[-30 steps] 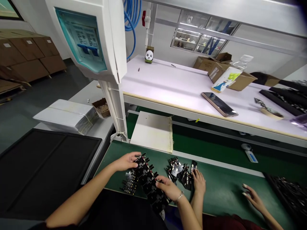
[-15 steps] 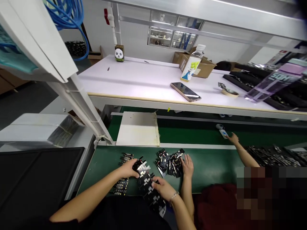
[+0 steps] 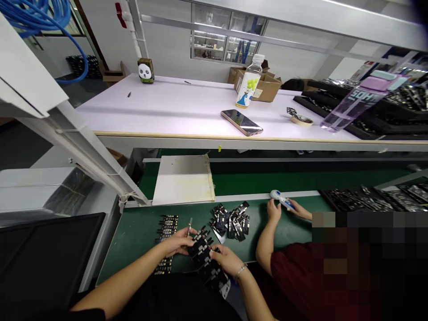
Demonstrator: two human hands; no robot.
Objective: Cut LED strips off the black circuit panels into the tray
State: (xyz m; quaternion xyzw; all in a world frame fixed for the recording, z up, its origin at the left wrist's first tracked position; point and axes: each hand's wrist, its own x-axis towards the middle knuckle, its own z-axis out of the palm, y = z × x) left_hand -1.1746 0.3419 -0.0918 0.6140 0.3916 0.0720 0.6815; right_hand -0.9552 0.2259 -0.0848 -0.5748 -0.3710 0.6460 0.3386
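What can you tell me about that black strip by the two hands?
The strip is black with pale patches, and looks like joined, repeating circuit boards, with short dark prongs along its upper right edge. Its exact material is unclear. It slants from upper left down to lower right in the view, its lower end showing past the near edge of the green bench. The right hand grips its right edge; the left hand, pinching a thin piece, is at its upper end.
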